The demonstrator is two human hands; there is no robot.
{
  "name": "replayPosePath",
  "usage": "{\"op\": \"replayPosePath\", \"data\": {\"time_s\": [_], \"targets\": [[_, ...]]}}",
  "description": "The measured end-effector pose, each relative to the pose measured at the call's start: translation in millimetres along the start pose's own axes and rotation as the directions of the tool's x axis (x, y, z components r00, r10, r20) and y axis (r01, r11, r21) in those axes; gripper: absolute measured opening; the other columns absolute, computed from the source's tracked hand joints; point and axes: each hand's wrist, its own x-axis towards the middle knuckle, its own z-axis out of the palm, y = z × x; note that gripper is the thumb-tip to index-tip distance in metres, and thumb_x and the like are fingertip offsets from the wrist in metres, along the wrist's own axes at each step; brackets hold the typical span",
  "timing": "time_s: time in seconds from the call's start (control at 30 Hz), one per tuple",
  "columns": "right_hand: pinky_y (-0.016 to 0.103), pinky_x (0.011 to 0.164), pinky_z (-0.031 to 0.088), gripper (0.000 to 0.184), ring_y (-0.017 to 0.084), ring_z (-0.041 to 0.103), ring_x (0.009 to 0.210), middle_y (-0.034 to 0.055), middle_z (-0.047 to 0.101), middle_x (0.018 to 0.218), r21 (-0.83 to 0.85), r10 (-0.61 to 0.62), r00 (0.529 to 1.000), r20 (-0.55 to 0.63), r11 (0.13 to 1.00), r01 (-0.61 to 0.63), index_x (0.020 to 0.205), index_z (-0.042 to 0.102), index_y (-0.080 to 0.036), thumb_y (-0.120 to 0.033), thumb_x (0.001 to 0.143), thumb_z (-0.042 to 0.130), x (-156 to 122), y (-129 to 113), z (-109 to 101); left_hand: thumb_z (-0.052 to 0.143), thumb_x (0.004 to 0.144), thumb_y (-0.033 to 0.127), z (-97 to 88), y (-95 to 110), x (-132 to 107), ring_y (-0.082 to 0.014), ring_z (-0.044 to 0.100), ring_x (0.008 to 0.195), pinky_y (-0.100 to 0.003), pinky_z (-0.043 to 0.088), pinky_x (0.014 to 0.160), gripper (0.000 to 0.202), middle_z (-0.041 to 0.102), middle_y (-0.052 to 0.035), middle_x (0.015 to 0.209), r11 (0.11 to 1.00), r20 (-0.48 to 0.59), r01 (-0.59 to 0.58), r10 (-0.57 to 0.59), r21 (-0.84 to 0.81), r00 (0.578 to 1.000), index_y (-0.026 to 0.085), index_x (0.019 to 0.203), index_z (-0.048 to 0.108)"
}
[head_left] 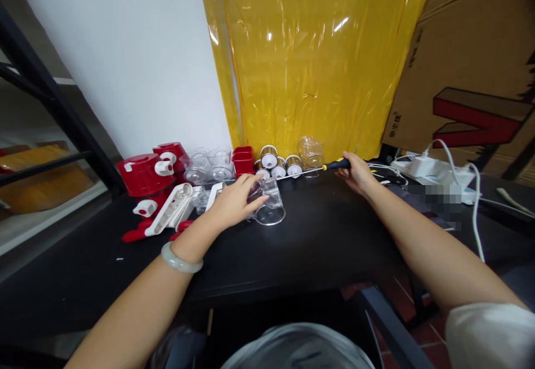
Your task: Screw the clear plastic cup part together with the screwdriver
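Note:
My left hand (236,199) is closed over a clear plastic funnel-shaped part (271,204) lying on the black table (317,246). A pale bangle sits on that wrist. My right hand (357,174) grips a screwdriver (334,165) with a black and yellow handle; its thin shaft points left toward several metal drum-shaped pieces (278,163). A further clear plastic part (310,151) stands behind the shaft.
Red housings (146,174) and white handle parts (171,207) crowd the table's left. Clear cups (209,165) and a red box (243,160) stand behind. Yellow film (313,57) hangs at the back. A white power strip (434,171) with cables lies right, under cardboard boxes (472,62).

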Motion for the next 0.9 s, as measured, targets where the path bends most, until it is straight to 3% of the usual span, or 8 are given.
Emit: {"op": "replayPosePath", "data": {"time_s": [0.17,0.33,0.5,0.67,0.77,0.9], "targets": [[0.025,0.052,0.052,0.024,0.009,0.047,0.048,-0.0067,0.056,0.064,0.076,0.034,0.996,-0.079,0.997,-0.028,0.083,0.056,-0.025,-0.031,0.074,0.077,-0.9,-3.9,5.1,0.051,0.103,0.057,-0.2,0.4,0.0,-0.0332,0.069,0.114,-0.049,0.056,0.096,0.064,0.06,-0.0149,0.145,1.0,-0.001,0.004,-0.004,0.003,1.0,0.022,0.155,0.048],[0.026,0.054,0.052,0.027,0.011,0.054,0.053,-0.0061,0.06,0.069,0.109,0.048,0.997,-0.065,0.993,-0.041,0.085,0.056,-0.026,-0.03,0.069,0.077,-1.7,-2.8,4.7,0.051,0.103,0.056,-0.9,1.3,-0.1,-0.0338,0.069,0.116,-0.05,0.056,0.098,0.063,0.06,-0.0153,0.145,1.0,0.01,0.012,-0.012,-0.002,1.0,0.021,0.155,0.048],[0.025,0.052,0.051,0.027,0.011,0.057,0.053,-0.005,0.06,0.071,0.07,0.001,0.999,-0.051,0.998,0.002,0.084,0.055,-0.026,-0.038,0.075,0.076,0.7,-0.8,1.6,0.05,0.103,0.058,-0.5,1.0,-0.3,-0.0344,0.068,0.117,-0.05,0.055,0.098,0.063,0.059,-0.0156,0.146,1.0,0.004,0.005,-0.005,-0.001,1.0,0.021,0.154,0.048],[0.023,0.046,0.048,0.036,0.009,0.042,0.041,-0.0089,0.048,0.053,-0.065,-0.073,0.992,-0.105,0.996,0.066,0.08,0.052,-0.026,-0.051,0.08,0.078,2.2,1.2,2.4,0.051,0.103,0.056,-0.1,0.6,-0.1,-0.0331,0.069,0.116,-0.048,0.056,0.097,0.062,0.061,-0.0148,0.143,1.0,-0.001,-0.004,0.004,-0.007,1.0,0.022,0.154,0.047],[0.024,0.049,0.05,0.036,0.008,0.038,0.039,-0.0108,0.044,0.05,-0.047,-0.053,0.995,-0.08,0.998,0.05,0.08,0.052,-0.026,-0.047,0.077,0.082,-0.1,-0.5,4.4,0.052,0.102,0.056,-1.0,1.6,0.1,-0.0333,0.069,0.116,-0.048,0.056,0.097,0.062,0.061,-0.0151,0.143,1.0,0.001,0.001,-0.001,-0.008,1.0,0.021,0.154,0.048],[0.024,0.051,0.051,0.025,0.008,0.045,0.044,-0.0082,0.053,0.059,0.058,0.0,0.996,-0.09,0.998,0.005,0.08,0.055,-0.025,-0.033,0.072,0.077,-3.6,-5.2,6.8,0.052,0.102,0.056,-1.2,1.8,-0.1,-0.033,0.069,0.114,-0.048,0.056,0.096,0.062,0.06,-0.0152,0.144,1.0,0.002,0.006,-0.006,-0.003,1.0,0.022,0.154,0.048]]}}
